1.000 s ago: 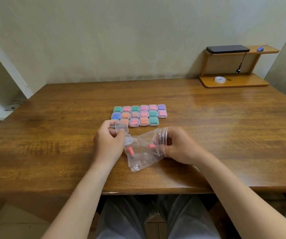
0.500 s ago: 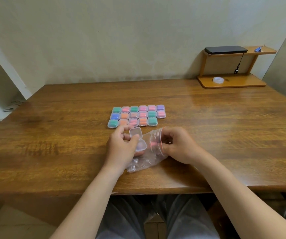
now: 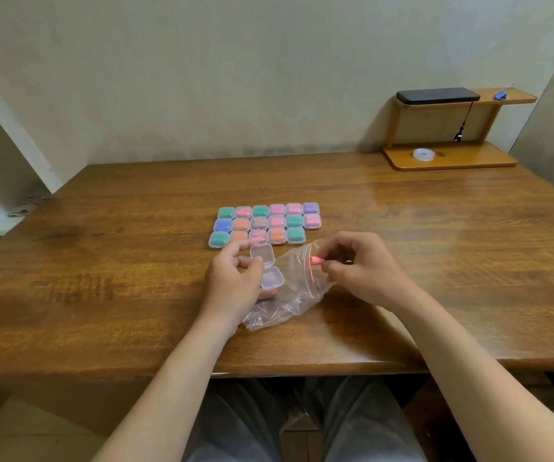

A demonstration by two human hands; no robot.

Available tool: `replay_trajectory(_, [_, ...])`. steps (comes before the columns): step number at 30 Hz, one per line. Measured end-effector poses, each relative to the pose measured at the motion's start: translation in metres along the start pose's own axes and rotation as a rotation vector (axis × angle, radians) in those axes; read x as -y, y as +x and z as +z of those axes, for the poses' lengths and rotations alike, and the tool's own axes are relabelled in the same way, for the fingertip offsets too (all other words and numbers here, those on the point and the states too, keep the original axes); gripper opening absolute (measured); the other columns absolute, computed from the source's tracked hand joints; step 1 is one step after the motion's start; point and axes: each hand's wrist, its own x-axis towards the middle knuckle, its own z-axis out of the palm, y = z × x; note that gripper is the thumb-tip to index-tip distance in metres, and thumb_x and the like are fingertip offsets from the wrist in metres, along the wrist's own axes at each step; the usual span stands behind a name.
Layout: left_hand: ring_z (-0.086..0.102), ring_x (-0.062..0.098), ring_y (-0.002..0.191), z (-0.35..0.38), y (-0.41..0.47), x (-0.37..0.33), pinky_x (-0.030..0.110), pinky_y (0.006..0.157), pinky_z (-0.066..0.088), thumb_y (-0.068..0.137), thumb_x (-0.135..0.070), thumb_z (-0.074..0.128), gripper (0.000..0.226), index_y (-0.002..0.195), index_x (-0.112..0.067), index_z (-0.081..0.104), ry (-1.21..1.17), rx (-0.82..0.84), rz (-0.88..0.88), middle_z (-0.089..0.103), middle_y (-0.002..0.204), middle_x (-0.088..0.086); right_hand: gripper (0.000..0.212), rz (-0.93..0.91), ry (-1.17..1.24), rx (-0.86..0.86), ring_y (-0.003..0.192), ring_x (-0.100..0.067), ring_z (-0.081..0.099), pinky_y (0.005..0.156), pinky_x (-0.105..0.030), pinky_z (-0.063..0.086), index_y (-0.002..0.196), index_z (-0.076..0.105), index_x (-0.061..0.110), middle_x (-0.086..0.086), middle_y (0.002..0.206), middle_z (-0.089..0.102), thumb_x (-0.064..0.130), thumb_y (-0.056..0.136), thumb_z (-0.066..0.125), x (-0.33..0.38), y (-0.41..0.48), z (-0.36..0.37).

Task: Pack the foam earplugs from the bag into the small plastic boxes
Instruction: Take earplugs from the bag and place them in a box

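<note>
Mid-frame, our right hand (image 3: 365, 271) pinches a pink foam earplug (image 3: 316, 260) at the mouth of the clear zip bag (image 3: 290, 303); our left hand (image 3: 232, 280) grips the open clear plastic box (image 3: 271, 277), likely its next stop.

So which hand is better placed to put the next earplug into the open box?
Right hand: it pinches a pink earplug at the zip bag mouth; left hand holds the open box.

Open box (image 3: 270, 277) contents blurred, perhaps pink inside.
</note>
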Motion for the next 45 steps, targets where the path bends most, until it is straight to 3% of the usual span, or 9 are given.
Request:
replay_trajectory(6, [0.072,0.024,0.091,0.0,0.0,-0.005,0.034,0.061,0.063,0.098,-0.002,0.054,0.034,0.118,-0.029,0.062,-0.06,0.016,-0.012,0.068,0.104,0.012,0.01,-0.063,0.014,-0.048,0.07,-0.009,0.065,0.064,-0.024,0.054,0.081,0.074,0.017,0.005,0.077,0.071,0.007,0.082,0.076,0.016,0.0,-0.006])
replay_trajectory(10, [0.072,0.019,0.09,-0.001,0.0,-0.006,0.041,0.065,0.064,0.097,-0.003,0.055,0.038,0.117,-0.034,0.064,-0.064,0.016,0.023,0.071,0.101,0.007,0.003,-0.137,-0.024,-0.049,0.076,-0.013,0.065,0.066,-0.026,0.056,0.085,0.075,0.016,0.004,0.08,0.071,0.016,0.083,0.078,0.024,0.0,-0.004])
replay_trajectory(16, [0.071,0.017,0.102,-0.001,-0.006,-0.013,0.043,0.07,0.064,0.097,-0.005,0.057,0.038,0.128,-0.026,0.066,-0.075,0.091,0.064,0.07,0.116,-0.001,0.005,-0.171,-0.097,-0.031,0.067,-0.014,0.057,0.061,-0.023,0.048,0.084,0.078,0.026,0.005,0.081,0.06,0.024,0.081,0.081,0.029,-0.001,0.012])
replay_trajectory(19, [0.07,0.014,0.107,-0.002,-0.009,-0.017,0.045,0.077,0.063,0.098,-0.006,0.055,0.038,0.121,-0.034,0.067,-0.061,0.126,0.092,0.07,0.117,-0.009,0.007,-0.183,-0.147,0.001,0.067,-0.013,0.056,0.063,-0.023,0.048,0.085,0.078,0.03,0.005,0.084,0.059,0.025,0.082,0.08,0.033,-0.002,0.016])
replay_trajectory(27, [0.071,0.017,0.104,-0.006,-0.013,-0.023,0.046,0.076,0.063,0.093,-0.008,0.063,0.039,0.128,-0.027,0.067,-0.055,0.155,0.103,0.072,0.101,-0.005,0.012,-0.19,-0.285,0.023,0.072,-0.008,0.055,0.063,-0.016,0.043,0.094,0.078,0.026,0.009,0.084,0.058,0.03,0.084,0.075,0.045,-0.006,0.017])
replay_trajectory(29, [0.072,0.015,0.098,-0.006,-0.013,-0.023,0.044,0.075,0.064,0.091,-0.007,0.068,0.042,0.129,-0.025,0.066,-0.045,0.159,0.103,0.071,0.095,-0.002,0.01,-0.194,-0.282,0.021,0.07,-0.006,0.054,0.062,-0.014,0.041,0.092,0.078,0.026,0.01,0.081,0.057,0.027,0.082,0.075,0.045,-0.006,0.018])
replay_trajectory(35, [0.074,0.011,0.086,-0.007,-0.019,-0.025,0.028,0.067,0.061,0.087,-0.002,0.075,0.047,0.128,-0.023,0.064,-0.06,0.196,0.11,0.067,0.105,0.004,0.013,-0.2,-0.267,0.02,0.067,-0.006,0.054,0.061,-0.019,0.046,0.092,0.077,0.026,0.012,0.078,0.057,0.019,0.081,0.077,0.041,-0.006,0.022])
replay_trajectory(39, [0.075,0.015,0.085,-0.015,-0.015,-0.021,0.025,0.063,0.059,0.08,-0.002,0.082,0.053,0.126,-0.023,0.066,-0.056,0.177,0.071,0.071,0.107,0.008,0.019,-0.147,-0.129,-0.061,0.063,-0.008,0.053,0.057,-0.017,0.044,0.086,0.07,0.023,0.004,0.072,0.06,0.005,0.084,0.065,0.038,-0.008,0.023])
replay_trajectory(45, [0.076,0.027,0.08,-0.041,-0.008,-0.016,0.044,0.062,0.064,0.082,0.002,0.078,0.049,0.117,-0.03,0.066,-0.049,0.074,-0.015,0.072,0.104,0.009,0.024,0.006,-0.223,-0.055,0.072,-0.01,0.057,0.062,-0.022,0.049,0.082,0.058,0.021,0.007,0.08,0.061,0.0,0.078,0.069,0.028,-0.007,0.014])
